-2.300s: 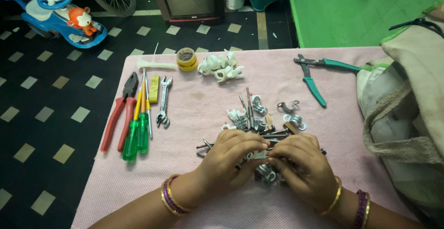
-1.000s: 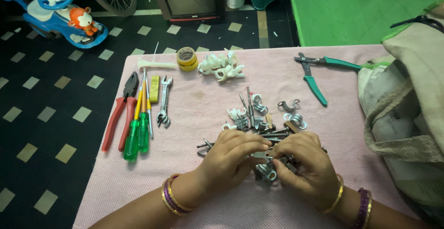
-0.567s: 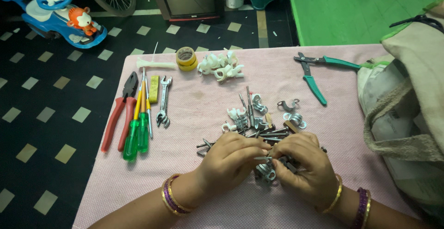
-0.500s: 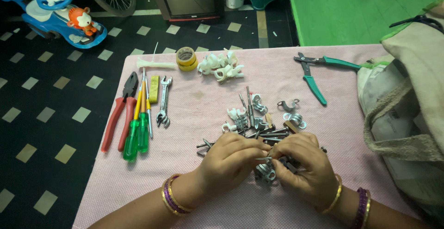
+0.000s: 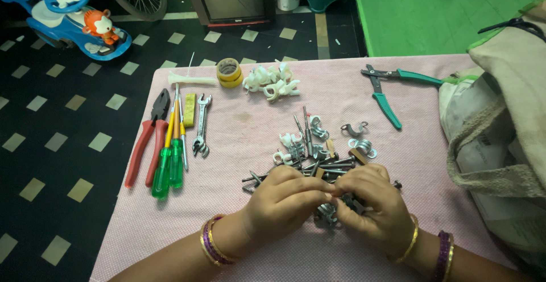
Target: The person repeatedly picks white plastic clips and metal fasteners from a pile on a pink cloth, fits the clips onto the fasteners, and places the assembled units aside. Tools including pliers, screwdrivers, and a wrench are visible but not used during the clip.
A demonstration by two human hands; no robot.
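your left hand (image 5: 282, 199) and right hand (image 5: 368, 205) are pressed close together over the near edge of the pile of metal clamps and screws (image 5: 321, 151), fingertips meeting around some small piece out of that pile. the piece is hidden between your fingers, so i can't tell what it is. it looks like you're picking apart or fitting a small part by pinch, with the rest of the pile just beyond your knuckles on the pink table (image 5: 239, 145). whatever comes next calls for a firm pinch and a clear look at the part, since it's tiny and easy to drop back among the others. farther out lie white plastic clips (image 5: 272, 81) and a tape roll (image 5: 230, 72). to your left sit red pliers (image 5: 147, 137), green screwdrivers (image 5: 168, 165) and a spanner (image 5: 201, 125). green cutters (image 5: 389, 88) lie to your right, beside a cloth bag (image 5: 500, 134).
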